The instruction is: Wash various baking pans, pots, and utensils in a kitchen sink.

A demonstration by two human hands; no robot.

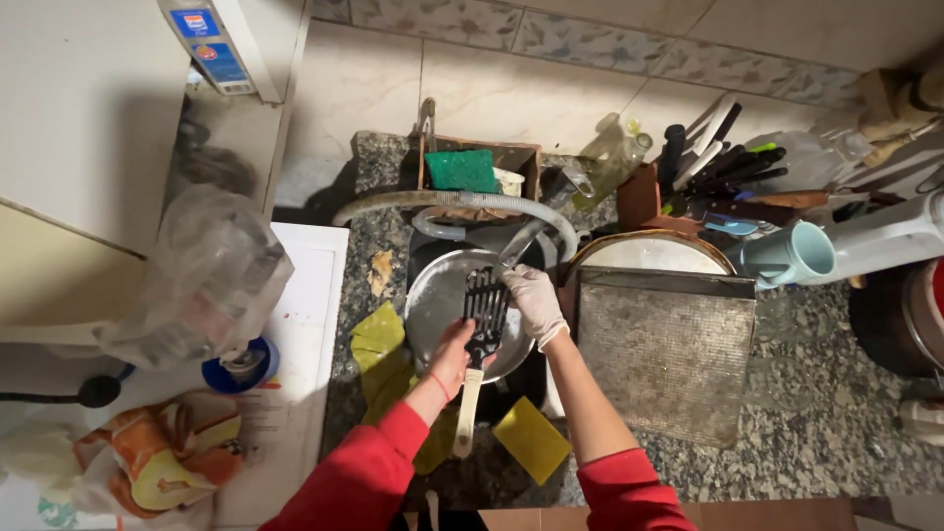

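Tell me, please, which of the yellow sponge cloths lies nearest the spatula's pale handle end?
The square yellow sponge right of the handle; the other yellow cloths lie left, beyond the left forearm.

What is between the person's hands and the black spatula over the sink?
Nothing visible. The left hand grips the black spatula at its neck, and the right hand, in a whitish glove, touches the slotted head directly. A round metal pan lies beneath it.

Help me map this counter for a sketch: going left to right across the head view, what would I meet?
Clear plastic bag → blue lid → left hand holding the black slotted spatula → gloved right hand → mesh tray → pale blue cup.
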